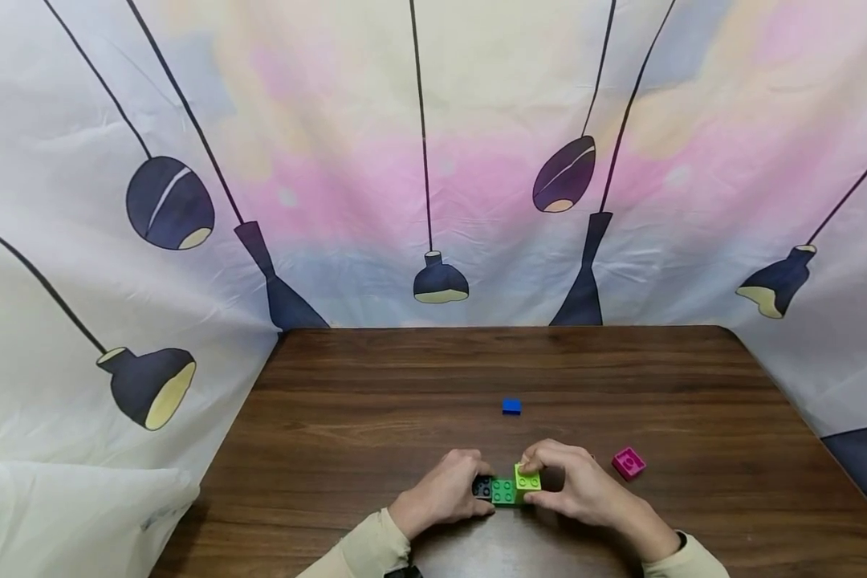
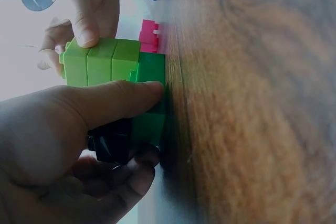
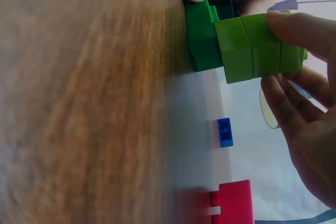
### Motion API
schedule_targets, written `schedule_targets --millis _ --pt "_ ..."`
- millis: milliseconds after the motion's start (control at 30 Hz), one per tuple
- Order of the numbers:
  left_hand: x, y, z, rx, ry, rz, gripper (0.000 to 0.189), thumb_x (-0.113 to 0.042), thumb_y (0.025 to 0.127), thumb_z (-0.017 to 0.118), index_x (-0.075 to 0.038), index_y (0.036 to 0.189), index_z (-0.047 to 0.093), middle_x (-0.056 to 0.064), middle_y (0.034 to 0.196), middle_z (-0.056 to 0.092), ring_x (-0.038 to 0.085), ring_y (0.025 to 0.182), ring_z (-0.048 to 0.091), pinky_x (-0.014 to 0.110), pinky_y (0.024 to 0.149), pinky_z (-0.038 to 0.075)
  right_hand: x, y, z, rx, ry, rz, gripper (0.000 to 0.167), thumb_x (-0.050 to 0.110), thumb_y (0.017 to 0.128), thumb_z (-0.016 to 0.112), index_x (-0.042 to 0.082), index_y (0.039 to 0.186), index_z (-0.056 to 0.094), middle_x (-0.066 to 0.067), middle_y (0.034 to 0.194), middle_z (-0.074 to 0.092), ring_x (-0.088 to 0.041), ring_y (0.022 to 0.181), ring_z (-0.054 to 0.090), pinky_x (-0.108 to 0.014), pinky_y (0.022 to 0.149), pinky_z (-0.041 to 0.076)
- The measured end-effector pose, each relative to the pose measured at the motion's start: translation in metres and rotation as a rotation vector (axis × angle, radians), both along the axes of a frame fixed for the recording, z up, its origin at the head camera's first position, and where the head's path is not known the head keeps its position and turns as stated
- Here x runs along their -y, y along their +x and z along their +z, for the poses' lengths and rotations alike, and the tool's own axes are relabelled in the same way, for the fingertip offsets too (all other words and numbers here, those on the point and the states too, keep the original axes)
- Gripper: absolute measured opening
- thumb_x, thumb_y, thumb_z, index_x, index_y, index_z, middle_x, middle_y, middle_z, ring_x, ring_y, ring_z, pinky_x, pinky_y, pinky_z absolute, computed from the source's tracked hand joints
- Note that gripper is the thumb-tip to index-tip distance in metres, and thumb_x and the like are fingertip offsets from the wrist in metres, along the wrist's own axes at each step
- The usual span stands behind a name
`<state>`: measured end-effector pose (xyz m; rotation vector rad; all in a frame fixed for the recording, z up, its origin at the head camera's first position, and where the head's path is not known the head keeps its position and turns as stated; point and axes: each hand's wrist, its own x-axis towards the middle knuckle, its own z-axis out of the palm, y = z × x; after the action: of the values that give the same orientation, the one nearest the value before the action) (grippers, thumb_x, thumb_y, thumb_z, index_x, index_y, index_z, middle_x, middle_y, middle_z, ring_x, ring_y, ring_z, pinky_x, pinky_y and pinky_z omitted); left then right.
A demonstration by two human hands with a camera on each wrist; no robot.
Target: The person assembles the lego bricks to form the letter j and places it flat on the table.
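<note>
A long green toy brick (image 1: 503,491) lies low at the table's front. On its left end sits a black brick (image 1: 482,486). A stack of three lime bricks (image 3: 249,48) rises from its right end. My left hand (image 1: 448,486) grips the left end, its thumb along the side of the green brick (image 2: 151,66) and its fingers on the far side. With thumb and fingers, my right hand (image 1: 578,482) pinches the upper part of the lime stack (image 2: 100,64). Part of the black brick (image 2: 113,142) is hidden behind the left thumb.
A pink brick (image 1: 628,463) lies hollow side up to the right of my right hand. Farther back on the brown wooden table (image 1: 376,385) is a small blue brick (image 1: 511,407). A cloth backdrop (image 1: 332,160) printed with hanging lamps surrounds the table's back and sides.
</note>
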<state>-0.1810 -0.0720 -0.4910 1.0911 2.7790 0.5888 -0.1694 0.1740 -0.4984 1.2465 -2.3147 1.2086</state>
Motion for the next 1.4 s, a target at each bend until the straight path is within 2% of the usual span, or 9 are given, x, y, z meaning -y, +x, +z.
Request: schedule_targets --millis 133,500,633,867,1133,1267,1400 --pt "0.0001 0.0002 0.0000 0.004 -0.004 0.001 0.036 -0.027 0.074 0.085 -0.013 0.105 0.075 -0.009 0.083 0.059 -0.003 0.071 0.049 0.010 0.063 0.043 0.0009 0.0006 0.0002 0.006 -0.013 -0.006 0.031 0.013 0.075 0.084 0.023 0.099 0.066 0.005 0.106 0.065 -0.011 0.098 0.063 -0.023 0.084 0.053" --pt "0.0006 -0.0005 -0.0004 0.020 -0.004 0.002 0.035 -0.027 0.074 0.085 -0.013 0.104 0.075 -0.009 0.084 0.060 -0.002 0.071 0.049 0.010 0.063 0.043 0.0058 0.0026 -0.0025 -0.012 -0.065 -0.021 0.036 -0.001 0.065 0.087 0.010 0.091 0.066 -0.007 0.097 0.067 -0.019 0.091 0.065 -0.017 0.085 0.050" --pt "0.0003 -0.0006 0.0008 0.003 -0.008 0.005 0.035 -0.027 0.074 0.085 -0.013 0.104 0.075 -0.009 0.083 0.060 -0.002 0.071 0.049 0.011 0.063 0.043 0.0048 0.0019 -0.0020 -0.024 -0.066 -0.022 0.035 0.003 0.067 0.087 0.014 0.093 0.066 -0.004 0.099 0.067 -0.016 0.092 0.065 -0.019 0.085 0.050" --pt "-0.0001 0.0003 -0.0002 0.001 -0.022 0.006 0.035 -0.028 0.075 0.085 -0.013 0.104 0.075 -0.009 0.083 0.060 -0.002 0.071 0.049 0.011 0.063 0.043 0.0033 0.0029 -0.0038 0.053 -0.041 -0.041 0.031 0.014 0.073 0.086 0.024 0.094 0.066 0.010 0.103 0.065 -0.008 0.097 0.064 -0.022 0.086 0.052" --pt "0.0005 0.0014 -0.0027 -0.004 -0.015 0.004 0.035 -0.028 0.074 0.085 -0.013 0.104 0.075 -0.009 0.083 0.060 -0.002 0.071 0.049 0.010 0.063 0.043 0.0049 0.0054 -0.0009 0.002 -0.040 -0.024 0.033 0.012 0.074 0.085 0.020 0.098 0.065 0.003 0.103 0.066 -0.012 0.095 0.064 -0.024 0.083 0.053" --pt "0.0007 0.0011 -0.0021 0.008 -0.005 0.005 0.035 -0.027 0.074 0.085 -0.013 0.105 0.075 -0.009 0.082 0.060 -0.003 0.070 0.048 0.010 0.062 0.043 0.0044 0.0047 0.0016 0.012 -0.006 -0.019 0.035 0.012 0.075 0.084 0.021 0.102 0.063 0.006 0.104 0.065 -0.010 0.096 0.063 -0.030 0.079 0.055" --pt "0.0008 0.0004 -0.0014 0.026 0.001 0.010 0.036 -0.027 0.074 0.086 -0.012 0.106 0.075 -0.009 0.083 0.060 -0.003 0.070 0.048 0.010 0.062 0.043 0.0038 0.0048 0.0015 0.021 0.008 -0.024 0.035 0.013 0.077 0.083 0.022 0.103 0.062 0.008 0.105 0.064 -0.008 0.095 0.062 -0.030 0.078 0.055"
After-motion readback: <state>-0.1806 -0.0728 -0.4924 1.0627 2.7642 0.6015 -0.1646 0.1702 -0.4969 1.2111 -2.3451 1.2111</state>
